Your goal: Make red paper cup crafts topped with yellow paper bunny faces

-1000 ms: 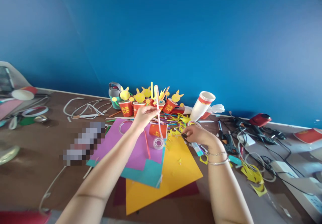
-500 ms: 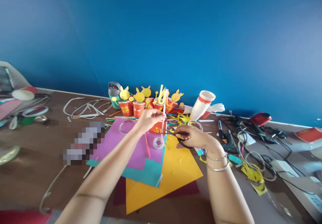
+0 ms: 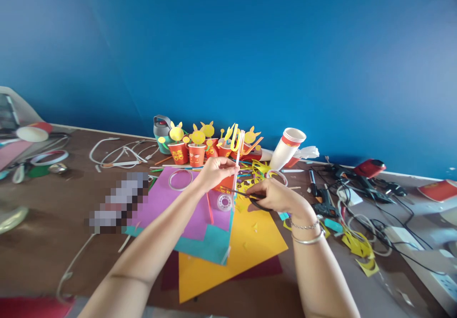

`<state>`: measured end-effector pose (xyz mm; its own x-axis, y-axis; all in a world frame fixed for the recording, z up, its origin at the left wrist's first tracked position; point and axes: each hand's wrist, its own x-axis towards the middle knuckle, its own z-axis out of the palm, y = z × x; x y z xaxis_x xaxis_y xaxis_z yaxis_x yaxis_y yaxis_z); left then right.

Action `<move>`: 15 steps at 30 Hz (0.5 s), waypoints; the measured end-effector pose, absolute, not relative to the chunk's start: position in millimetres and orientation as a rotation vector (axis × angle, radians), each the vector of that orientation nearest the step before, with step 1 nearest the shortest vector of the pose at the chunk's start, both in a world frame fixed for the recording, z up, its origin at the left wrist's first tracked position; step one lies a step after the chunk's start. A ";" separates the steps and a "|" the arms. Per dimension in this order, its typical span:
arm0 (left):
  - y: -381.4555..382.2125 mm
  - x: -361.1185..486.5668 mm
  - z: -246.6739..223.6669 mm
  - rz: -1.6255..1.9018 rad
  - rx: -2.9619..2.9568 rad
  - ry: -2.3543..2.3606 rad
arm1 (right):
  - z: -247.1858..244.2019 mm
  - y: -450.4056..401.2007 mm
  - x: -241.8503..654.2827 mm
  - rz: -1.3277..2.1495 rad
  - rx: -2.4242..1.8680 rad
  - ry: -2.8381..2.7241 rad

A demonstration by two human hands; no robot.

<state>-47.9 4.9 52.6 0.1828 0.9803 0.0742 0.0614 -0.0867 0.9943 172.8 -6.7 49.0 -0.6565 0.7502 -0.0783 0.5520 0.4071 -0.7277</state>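
My left hand (image 3: 215, 171) pinches a small bundle of bendy drinking straws (image 3: 240, 150) upright, their yellow, orange and pale bent tops standing above my fingers. Closed around black-handled scissors (image 3: 262, 207), my right hand (image 3: 280, 195) points the blades left across the lower part of the straws. I cannot tell whether the blades are cutting through. Just below, a small clear tape roll (image 3: 224, 202) lies on purple paper (image 3: 160, 199), near a red-orange straw (image 3: 209, 208). A red paper cup (image 3: 225, 183) is partly hidden behind my left hand.
Red cups (image 3: 178, 153) with yellow paper animal heads stand along the blue wall, beside a grey-green flask (image 3: 162, 132). Stacked white cups (image 3: 287, 148) lean at right. Glue gun (image 3: 325, 206), cables and yellow scraps (image 3: 359, 245) clutter the right side. Yellow paper (image 3: 257, 242) lies in front.
My left hand and the straws have shifted slightly right and down. The scissor blades now lie a little lower across the straws; my right hand has barely moved.
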 end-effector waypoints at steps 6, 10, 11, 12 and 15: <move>7.3 -47.7 49.7 1.127 1.362 1.090 | 50.5 -5.0 174.0 1.127 -1.250 -2.425; 12.0 -52.1 46.9 1.247 1.337 1.111 | 60.2 -5.5 192.5 1.111 -1.439 -2.407; 13.6 -53.0 45.3 1.285 1.336 1.116 | 62.7 -5.8 197.2 1.079 -1.510 -2.394; 15.0 -53.6 43.6 1.319 1.347 1.126 | 64.4 -5.9 200.6 1.018 -1.586 -2.389; 16.8 -53.5 39.9 1.367 1.462 1.183 | 62.3 -4.2 199.8 0.729 -1.778 -2.427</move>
